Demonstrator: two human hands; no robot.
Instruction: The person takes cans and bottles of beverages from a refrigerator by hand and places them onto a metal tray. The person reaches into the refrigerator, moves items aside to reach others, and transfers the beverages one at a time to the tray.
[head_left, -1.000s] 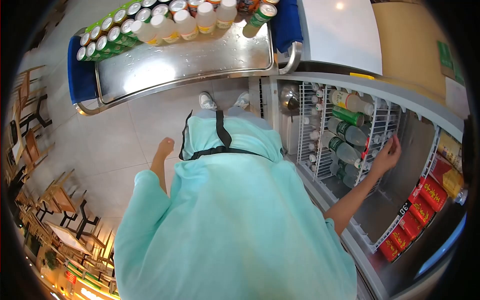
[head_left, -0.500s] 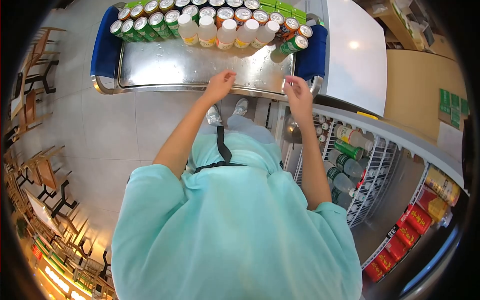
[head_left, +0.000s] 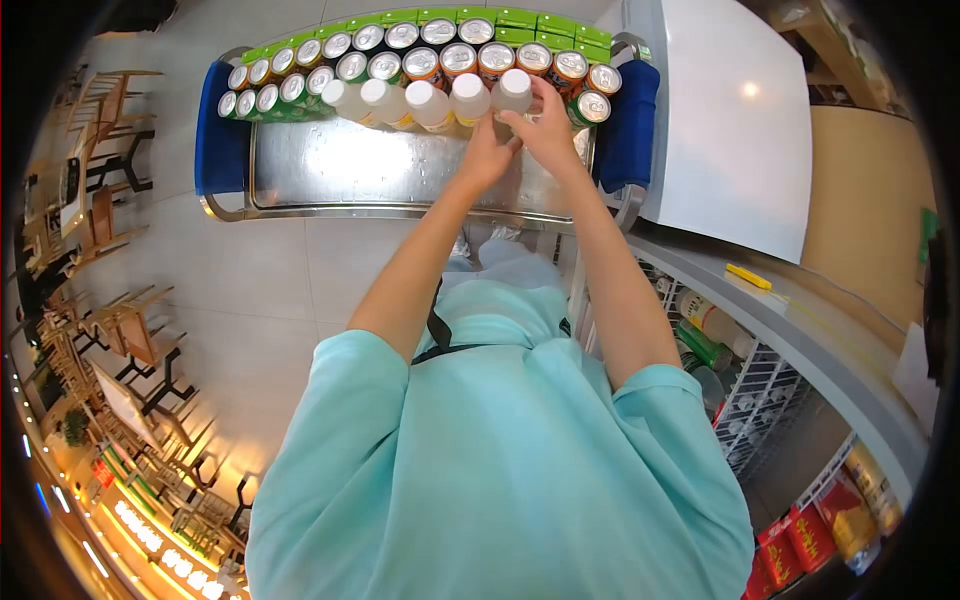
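Observation:
White-capped plastic bottles stand in a front row on the metal cart tray (head_left: 340,170). My right hand (head_left: 548,128) curls around the right side of the rightmost bottle (head_left: 513,92). Against that bottle's lower left side, my left hand (head_left: 490,155) has its fingers bent in, close to the neighbouring bottle (head_left: 470,97); the exact finger contact is partly hidden. Behind the bottles are rows of drink cans (head_left: 458,60). A green can (head_left: 590,107) stands just right of my right hand.
Green cartons (head_left: 515,20) line the cart's back edge. Blue covers wrap the cart's ends, the right cover (head_left: 630,125) beside a white-topped counter (head_left: 735,130). A fridge with wire shelves (head_left: 765,400) holds bottles and cans at my right. Wooden chairs (head_left: 130,335) stand at left.
Both hands have moved forward from over the tray's front edge to the rightmost bottle and closed around it. The view has shifted, and the cart appears slightly lower.

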